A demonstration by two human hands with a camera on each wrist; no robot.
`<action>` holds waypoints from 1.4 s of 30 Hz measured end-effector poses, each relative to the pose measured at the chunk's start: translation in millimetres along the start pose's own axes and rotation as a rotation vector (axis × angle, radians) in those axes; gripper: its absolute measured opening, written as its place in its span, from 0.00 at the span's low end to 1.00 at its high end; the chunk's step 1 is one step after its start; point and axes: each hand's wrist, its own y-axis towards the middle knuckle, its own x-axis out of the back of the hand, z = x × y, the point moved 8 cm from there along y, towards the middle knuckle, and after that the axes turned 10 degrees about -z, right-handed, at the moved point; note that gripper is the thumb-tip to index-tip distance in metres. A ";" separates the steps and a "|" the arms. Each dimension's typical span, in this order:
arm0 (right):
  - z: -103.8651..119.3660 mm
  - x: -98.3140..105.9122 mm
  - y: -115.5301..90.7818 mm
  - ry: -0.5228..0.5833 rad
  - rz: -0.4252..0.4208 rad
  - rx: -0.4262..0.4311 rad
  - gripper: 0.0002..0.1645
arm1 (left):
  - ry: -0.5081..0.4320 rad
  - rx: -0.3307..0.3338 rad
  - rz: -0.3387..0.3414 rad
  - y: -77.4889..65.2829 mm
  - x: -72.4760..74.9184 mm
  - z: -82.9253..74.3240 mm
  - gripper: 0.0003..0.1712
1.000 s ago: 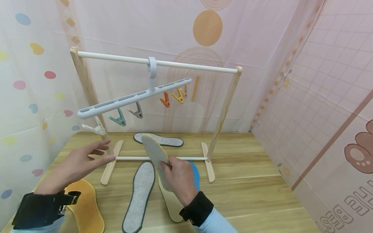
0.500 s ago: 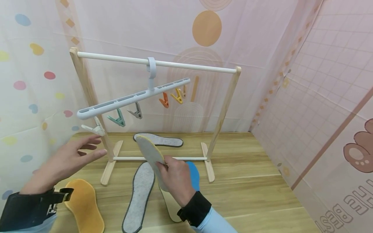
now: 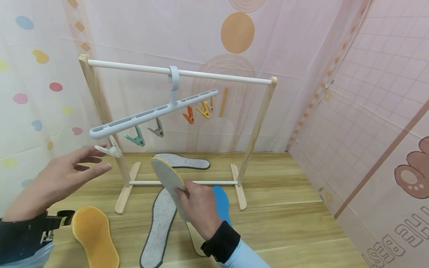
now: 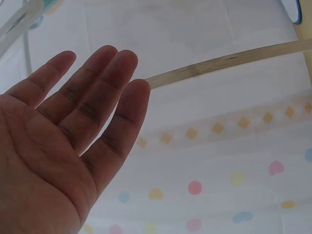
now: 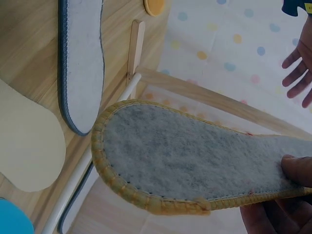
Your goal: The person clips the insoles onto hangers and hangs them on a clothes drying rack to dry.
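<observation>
My right hand (image 3: 202, 209) grips a grey felt insole with a yellow stitched edge (image 3: 165, 179), thumb on one face and fingers behind; its rounded end points up and left. In the right wrist view the insole (image 5: 190, 153) fills the middle. My left hand (image 3: 58, 175) holds nothing; its fingers (image 4: 129, 105) extend loosely, fingertips right at a white clothespin (image 3: 113, 149). That clothespin hangs from the left end of a pale blue hanger (image 3: 140, 117). Farther along hang green (image 3: 136, 137), grey (image 3: 157, 129), orange (image 3: 189, 115) and yellow (image 3: 203, 110) clothespins.
The hanger hooks over the white top rod (image 3: 134, 67) of a wooden rack (image 3: 256, 130). On the table (image 3: 285, 223) lie an orange insole (image 3: 95, 234), grey insoles in front (image 3: 157, 234) and behind (image 3: 187, 162), a cream one (image 3: 197, 238) and a blue one (image 3: 221, 201).
My left hand has moved left and slightly up, close to the white clothespin. My right hand has shifted slightly left with the insole, still holding it.
</observation>
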 end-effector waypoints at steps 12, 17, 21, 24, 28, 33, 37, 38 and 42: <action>4.7 -2.8 0.7 0.011 0.018 -0.003 0.07 | -0.038 0.025 0.008 2.6 13.1 -8.6 0.31; 6.6 -4.1 1.8 0.018 0.043 -0.018 0.07 | -0.035 0.004 -0.001 7.5 17.2 -11.5 0.31; 9.0 -4.8 2.9 0.015 0.055 -0.021 0.07 | -0.026 -0.033 -0.030 12.1 21.0 -13.5 0.27; 10.7 -5.6 3.7 0.015 0.068 -0.028 0.08 | -0.022 -0.045 -0.039 14.6 22.7 -14.2 0.23; 13.0 -7.1 4.7 0.024 0.086 -0.036 0.09 | -0.015 -0.048 -0.038 15.7 24.7 -15.5 0.20; 15.2 -8.7 5.0 0.033 0.102 -0.038 0.09 | -0.012 -0.049 -0.020 16.0 24.5 -19.5 0.16; 16.6 -10.1 4.6 0.047 0.118 -0.038 0.10 | 0.017 -0.037 0.006 17.0 22.1 -22.6 0.17; 16.7 -10.5 4.4 0.050 0.121 -0.040 0.10 | 0.023 -0.032 0.012 17.2 21.6 -23.2 0.18; 16.9 -11.4 4.4 0.057 0.126 -0.040 0.11 | 0.037 -0.021 0.031 17.7 20.0 -25.1 0.22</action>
